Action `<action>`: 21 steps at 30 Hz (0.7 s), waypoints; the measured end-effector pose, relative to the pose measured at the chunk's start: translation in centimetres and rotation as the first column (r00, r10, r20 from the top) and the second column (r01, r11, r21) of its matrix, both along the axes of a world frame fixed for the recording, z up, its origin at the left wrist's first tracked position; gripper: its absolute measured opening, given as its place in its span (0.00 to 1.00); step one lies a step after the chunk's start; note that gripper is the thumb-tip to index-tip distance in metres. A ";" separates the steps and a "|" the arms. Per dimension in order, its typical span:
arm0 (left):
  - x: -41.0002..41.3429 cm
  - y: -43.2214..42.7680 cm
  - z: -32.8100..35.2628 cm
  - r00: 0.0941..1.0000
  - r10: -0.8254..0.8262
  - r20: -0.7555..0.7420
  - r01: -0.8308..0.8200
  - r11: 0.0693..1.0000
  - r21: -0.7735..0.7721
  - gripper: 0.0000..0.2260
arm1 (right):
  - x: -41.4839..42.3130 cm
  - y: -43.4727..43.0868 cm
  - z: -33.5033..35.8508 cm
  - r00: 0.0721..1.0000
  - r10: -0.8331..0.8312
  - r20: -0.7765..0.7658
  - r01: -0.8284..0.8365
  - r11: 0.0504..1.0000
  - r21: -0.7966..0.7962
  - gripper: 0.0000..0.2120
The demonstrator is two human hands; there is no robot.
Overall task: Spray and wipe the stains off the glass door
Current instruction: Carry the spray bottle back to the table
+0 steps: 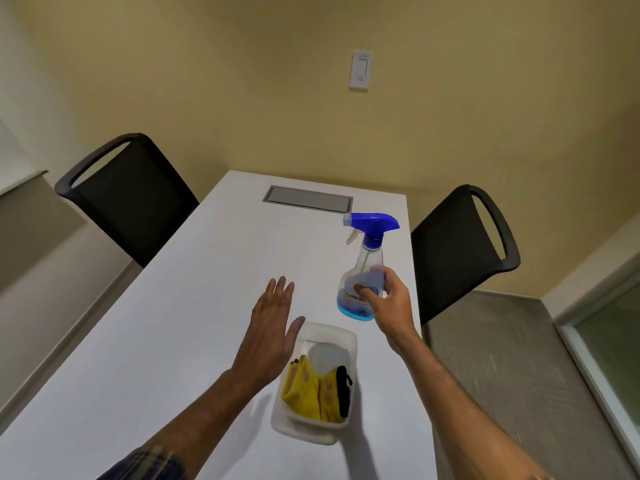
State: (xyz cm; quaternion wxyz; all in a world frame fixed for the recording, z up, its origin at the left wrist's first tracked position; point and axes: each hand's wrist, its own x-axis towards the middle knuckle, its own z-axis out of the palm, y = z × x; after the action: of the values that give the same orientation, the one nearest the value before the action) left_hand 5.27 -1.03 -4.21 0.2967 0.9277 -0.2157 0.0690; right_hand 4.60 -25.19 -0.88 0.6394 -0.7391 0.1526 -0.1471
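A clear spray bottle [363,271] with a blue trigger head and a little blue liquid stands near the right edge of the white table [173,323]. My right hand [389,299] is wrapped around its lower body. My left hand [273,327] hovers open and flat above the table, just left of a clear plastic tub [341,336]. In the tub lies a folded yellow cloth [308,393] with a black edge. A strip of glass door [613,348] shows at the far right.
Two black chairs flank the table, one at the left [128,192] and one at the right [464,251]. A grey cable hatch [308,199] is set into the table's far end. A white wall switch [361,69] hangs on the yellow wall.
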 end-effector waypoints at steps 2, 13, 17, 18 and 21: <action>1.1 0.2 -1.2 1.000 -0.007 -0.009 0.007 1.000 -0.006 0.29 | 1.4 0.2 -1.2 1.000 0.002 -0.007 -0.001 1.000 0.006 0.21; 3.9 0.3 -6.2 0.996 -0.012 -0.086 0.008 0.999 -0.039 0.27 | 7.9 0.2 -9.1 0.997 0.046 -0.063 -0.043 0.998 0.043 0.19; 4.1 0.1 -7.7 0.994 -0.022 -0.104 0.017 0.999 -0.046 0.27 | 9.1 -0.2 -11.9 0.992 0.044 -0.119 -0.039 0.998 0.042 0.20; 4.2 0.0 -8.1 0.993 -0.018 -0.120 0.013 0.999 -0.046 0.28 | 9.3 -0.3 -12.4 0.991 0.041 -0.129 -0.036 0.999 0.039 0.19; 4.3 -0.2 -9.1 0.987 -0.013 -0.159 0.005 0.999 -0.053 0.30 | 9.8 -0.7 -13.7 0.987 0.032 -0.155 -0.026 0.999 0.039 0.19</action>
State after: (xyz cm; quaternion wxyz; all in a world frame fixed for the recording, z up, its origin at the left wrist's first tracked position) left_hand 9.61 -1.19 -13.27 0.3377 0.9211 -0.1935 -0.0012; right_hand 14.43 -25.90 -14.63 0.6410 -0.7387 0.1938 -0.0770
